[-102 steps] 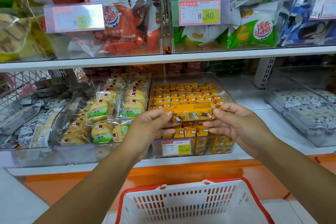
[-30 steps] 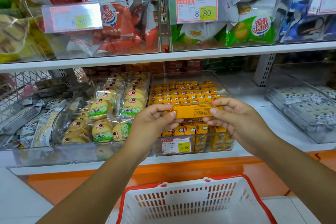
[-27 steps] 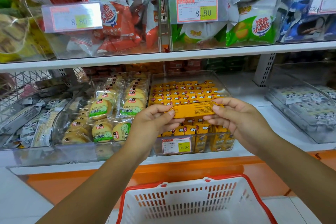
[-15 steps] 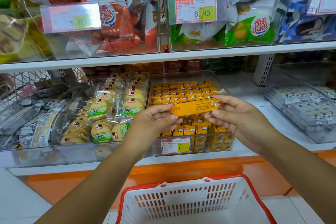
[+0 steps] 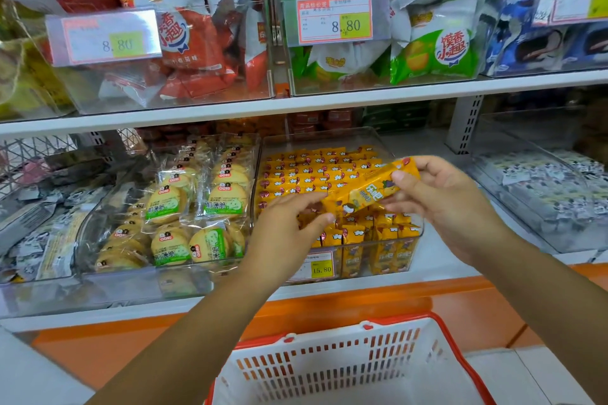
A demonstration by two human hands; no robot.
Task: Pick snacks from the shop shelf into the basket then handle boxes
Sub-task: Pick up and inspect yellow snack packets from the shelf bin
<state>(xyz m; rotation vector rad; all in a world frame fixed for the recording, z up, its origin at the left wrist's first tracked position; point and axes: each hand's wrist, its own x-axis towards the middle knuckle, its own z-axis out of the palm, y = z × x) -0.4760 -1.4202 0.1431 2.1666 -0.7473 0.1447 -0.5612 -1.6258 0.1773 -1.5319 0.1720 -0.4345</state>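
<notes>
An orange snack packet (image 5: 371,191) is held in the air over the clear bin of orange packets (image 5: 316,171) on the lower shelf. It tilts up to the right. My right hand (image 5: 450,204) grips its upper right end between thumb and fingers. My left hand (image 5: 283,233) pinches the lower left end with loosely spread fingers. The white basket with a red rim (image 5: 329,371) sits below my arms, in front of the shelf; no goods show in the visible part of it.
A bin of round green-labelled biscuits (image 5: 197,207) stands left of the orange packets. A bin of black-and-white wrapped sweets (image 5: 543,181) is at the right. The upper shelf (image 5: 329,102) carries bins of red, green and blue bags with 8.80 price tags.
The packet has turned from level to tilted, its right end raised, and shifted right. My right hand rose slightly while my left hand dropped lower and its fingers loosened.
</notes>
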